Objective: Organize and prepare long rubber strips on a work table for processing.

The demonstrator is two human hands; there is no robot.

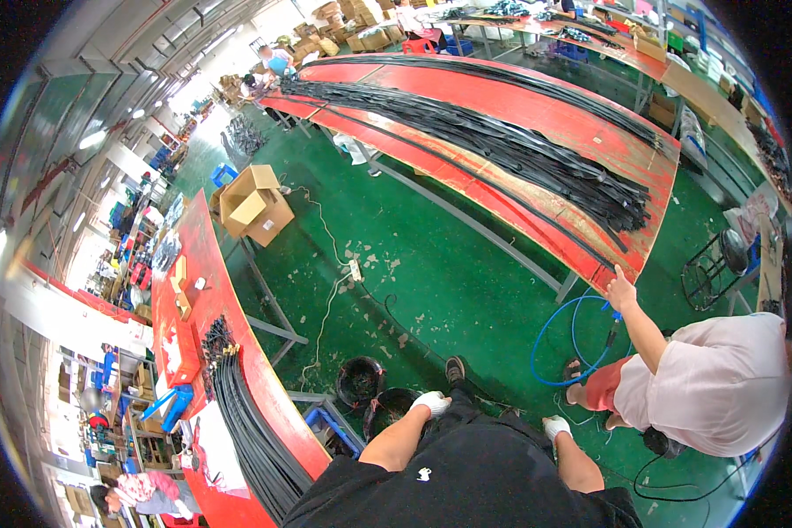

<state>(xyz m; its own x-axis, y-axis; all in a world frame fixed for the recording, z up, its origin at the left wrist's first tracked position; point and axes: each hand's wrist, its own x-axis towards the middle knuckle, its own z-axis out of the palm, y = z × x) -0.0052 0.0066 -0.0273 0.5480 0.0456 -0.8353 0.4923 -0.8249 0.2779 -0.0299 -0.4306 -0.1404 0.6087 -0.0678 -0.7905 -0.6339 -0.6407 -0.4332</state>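
Head view: the left hand point(431, 403), in a white glove, is loosely curled beside the thigh; the right hand point(555, 428), gloved alike, is bent inward on the other side. Whether either grips anything I cannot tell.

Two round black tubs point(361, 359) stand on the floor just beside the left hand, between it and the red left table point(273, 387); their contents are too dark to make out. Farther left of that hand, one bundle of long, smooth black strips point(248, 422) curves along the tabletop, near a red tray point(181, 352).

Well ahead of both hands, a long red table point(537, 110), its surface scuffed down to tan, carries two big bundles: a thick, flat, ragged-ended one point(502, 141) and a thinner one point(537, 81) along the far edge. A single narrow run point(581, 245) follows the near edge.

Close on the right hand's right, a co-worker point(722, 383) blocks that side, fingers at the table's corner, near one looped blue hose point(534, 354). Ahead-left of the left hand are one open cardboard box point(260, 207) and a white power strip point(354, 269) with its cord trailing over chipped green floor.
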